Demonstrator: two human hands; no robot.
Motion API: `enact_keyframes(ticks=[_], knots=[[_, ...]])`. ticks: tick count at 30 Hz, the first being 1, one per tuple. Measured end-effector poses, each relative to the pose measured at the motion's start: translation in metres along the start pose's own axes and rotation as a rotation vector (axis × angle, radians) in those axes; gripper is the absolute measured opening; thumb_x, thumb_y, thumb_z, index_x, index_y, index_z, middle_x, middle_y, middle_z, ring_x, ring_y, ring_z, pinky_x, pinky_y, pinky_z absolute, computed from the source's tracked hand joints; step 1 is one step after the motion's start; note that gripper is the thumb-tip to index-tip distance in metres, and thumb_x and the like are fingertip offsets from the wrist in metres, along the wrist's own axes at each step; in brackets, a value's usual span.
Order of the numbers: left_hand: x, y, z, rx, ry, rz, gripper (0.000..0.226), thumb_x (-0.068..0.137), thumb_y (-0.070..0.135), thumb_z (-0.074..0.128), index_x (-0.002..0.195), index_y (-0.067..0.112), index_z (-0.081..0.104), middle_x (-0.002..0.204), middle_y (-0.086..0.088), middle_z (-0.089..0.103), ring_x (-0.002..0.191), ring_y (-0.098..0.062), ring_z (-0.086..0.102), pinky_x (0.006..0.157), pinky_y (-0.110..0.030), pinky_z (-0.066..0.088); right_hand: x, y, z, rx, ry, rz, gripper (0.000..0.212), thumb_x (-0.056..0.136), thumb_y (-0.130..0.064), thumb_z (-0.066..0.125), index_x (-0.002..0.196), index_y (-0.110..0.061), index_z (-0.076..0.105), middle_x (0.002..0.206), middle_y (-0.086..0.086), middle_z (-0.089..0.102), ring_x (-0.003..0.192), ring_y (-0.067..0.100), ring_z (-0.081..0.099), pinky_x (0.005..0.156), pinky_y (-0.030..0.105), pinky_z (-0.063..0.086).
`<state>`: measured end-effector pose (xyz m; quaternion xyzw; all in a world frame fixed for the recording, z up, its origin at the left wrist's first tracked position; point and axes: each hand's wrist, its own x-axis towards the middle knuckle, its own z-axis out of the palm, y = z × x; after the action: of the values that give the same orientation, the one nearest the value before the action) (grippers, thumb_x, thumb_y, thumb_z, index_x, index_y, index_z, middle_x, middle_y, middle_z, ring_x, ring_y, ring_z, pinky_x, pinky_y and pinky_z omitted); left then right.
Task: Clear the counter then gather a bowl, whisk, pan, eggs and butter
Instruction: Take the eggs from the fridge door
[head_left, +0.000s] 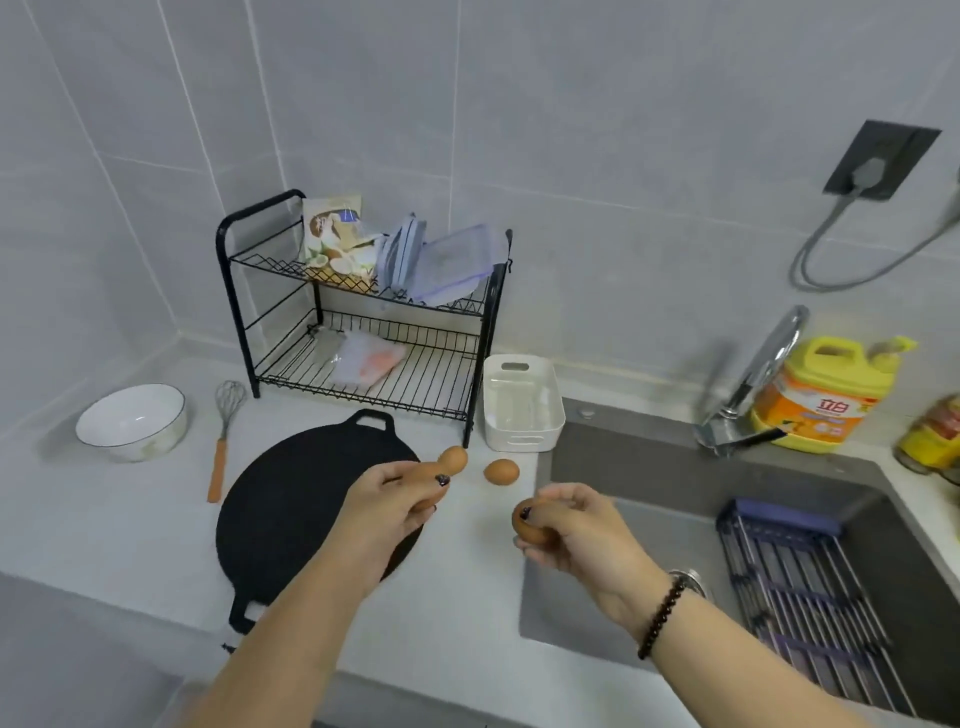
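The left hand (400, 499) pinches a brown egg (453, 460) at its fingertips, thumb and forefinger curled round the egg's near end so that its long axis points away from the wrist, toward the wall. The right hand (571, 525) cups a second egg (530, 525) in curled fingers, thumb across its top, and hangs over the counter's (130, 530) edge where the sink (649, 467) begins. A third egg (501, 472) lies loose on the counter, just beyond and between the two hands, its long axis running across from left to right. It sits just right of the left hand's egg and ahead of the right hand, so the left fingertips are the nearer of the two to the landing spot. The coming move looks like setting the held eggs down beside that loose one; the left egg seems to need only a short drop forward and slightly right. The black pan (291, 499) lies under and left of the left hand, the whisk (223, 441) further left, and the white bowl (132, 421) beyond that. No butter can be seen. Round eggs on a flat top may roll toward the sink.
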<state>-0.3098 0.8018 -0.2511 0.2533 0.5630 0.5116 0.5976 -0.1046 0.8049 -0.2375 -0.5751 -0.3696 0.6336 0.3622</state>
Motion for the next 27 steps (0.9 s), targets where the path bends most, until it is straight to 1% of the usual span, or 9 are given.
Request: enact_keyframes(ticks=[5, 7, 10, 12, 13, 16, 19, 23, 27], knots=[[0.063, -0.033, -0.008, 0.276, 0.006, -0.071, 0.036, 0.072, 0.011, 0.079, 0.105, 0.020, 0.067, 0.103, -0.005, 0.071, 0.097, -0.020, 0.069, 0.091, -0.036, 0.055, 0.044, 0.021, 0.020, -0.032, 0.104, 0.032, 0.038, 0.077, 0.003, 0.063, 0.108, -0.011, 0.047, 0.081, 0.012, 0.062, 0.070, 0.023, 0.057, 0.075, 0.036, 0.057], [0.084, -0.045, -0.010, 0.403, 0.008, -0.051, 0.041, 0.069, 0.014, 0.079, 0.107, 0.024, 0.067, 0.106, 0.000, 0.068, 0.098, -0.015, 0.066, 0.086, -0.031, 0.054, 0.064, 0.027, 0.024, -0.056, 0.144, 0.060, 0.034, 0.076, 0.001, 0.061, 0.106, -0.011, 0.049, 0.077, 0.010, 0.060, 0.065, 0.020, 0.053, 0.077, 0.037, 0.055], [0.100, -0.059, -0.011, 0.550, 0.021, 0.005, 0.041, 0.071, 0.015, 0.077, 0.109, 0.024, 0.065, 0.109, 0.005, 0.062, 0.096, -0.009, 0.060, 0.071, -0.020, 0.047, 0.085, 0.034, 0.027, -0.116, 0.178, 0.061, 0.007, 0.067, -0.008, 0.059, 0.073, -0.007, 0.055, 0.062, 0.004, 0.052, 0.059, 0.018, 0.047, 0.066, 0.029, 0.049], [0.113, -0.068, -0.010, 0.630, 0.008, 0.052, 0.040, 0.071, 0.015, 0.078, 0.107, 0.024, 0.064, 0.110, 0.006, 0.057, 0.094, -0.007, 0.057, 0.066, -0.014, 0.042, 0.102, 0.040, 0.030, -0.165, 0.200, 0.075, 0.009, 0.064, -0.014, 0.057, 0.057, -0.014, 0.051, 0.057, 0.000, 0.049, 0.056, 0.016, 0.045, 0.062, 0.028, 0.046], [0.118, -0.071, -0.009, 0.662, -0.002, 0.083, 0.039, 0.071, 0.015, 0.078, 0.106, 0.024, 0.063, 0.110, 0.005, 0.055, 0.093, -0.006, 0.056, 0.065, -0.011, 0.040, 0.109, 0.045, 0.030, -0.168, 0.212, 0.082, 0.012, 0.064, -0.015, 0.058, 0.055, -0.015, 0.051, 0.056, 0.000, 0.050, 0.056, 0.016, 0.047, 0.062, 0.029, 0.048], [0.136, -0.080, -0.007, 0.755, -0.048, 0.147, 0.038, 0.071, 0.014, 0.079, 0.103, 0.026, 0.062, 0.107, 0.005, 0.052, 0.090, -0.005, 0.055, 0.065, -0.007, 0.038, 0.130, 0.061, 0.031, -0.180, 0.311, 0.094, 0.008, 0.072, -0.019, 0.064, 0.076, -0.011, 0.064, 0.069, 0.001, 0.067, 0.067, 0.016, 0.061, 0.069, 0.027, 0.053], [0.152, -0.089, -0.004, 0.804, -0.083, 0.192, 0.040, 0.070, 0.013, 0.080, 0.104, 0.025, 0.063, 0.108, 0.006, 0.051, 0.094, -0.008, 0.056, 0.076, -0.011, 0.040, 0.145, 0.074, 0.035, -0.175, 0.400, 0.122, 0.029, 0.077, -0.024, 0.068, 0.104, -0.021, 0.057, 0.089, -0.001, 0.070, 0.083, 0.012, 0.066, 0.073, 0.023, 0.050], [0.167, -0.098, -0.002, 0.841, -0.109, 0.233, 0.040, 0.071, 0.012, 0.079, 0.106, 0.023, 0.064, 0.110, 0.007, 0.050, 0.096, -0.007, 0.055, 0.075, -0.001, 0.034, 0.161, 0.081, 0.039, -0.227, 0.429, 0.087, 0.039, 0.076, -0.028, 0.071, 0.110, -0.024, 0.053, 0.097, -0.003, 0.067, 0.087, 0.009, 0.065, 0.072, 0.021, 0.047], [0.174, -0.102, -0.001, 0.849, -0.117, 0.240, 0.042, 0.071, 0.013, 0.079, 0.109, 0.022, 0.064, 0.112, 0.008, 0.050, 0.096, -0.005, 0.053, 0.081, -0.006, 0.034, 0.169, 0.084, 0.041, -0.234, 0.449, 0.051, 0.034, 0.079, -0.024, 0.071, 0.107, -0.026, 0.053, 0.095, -0.002, 0.066, 0.081, 0.006, 0.063, 0.068, 0.017, 0.046]])
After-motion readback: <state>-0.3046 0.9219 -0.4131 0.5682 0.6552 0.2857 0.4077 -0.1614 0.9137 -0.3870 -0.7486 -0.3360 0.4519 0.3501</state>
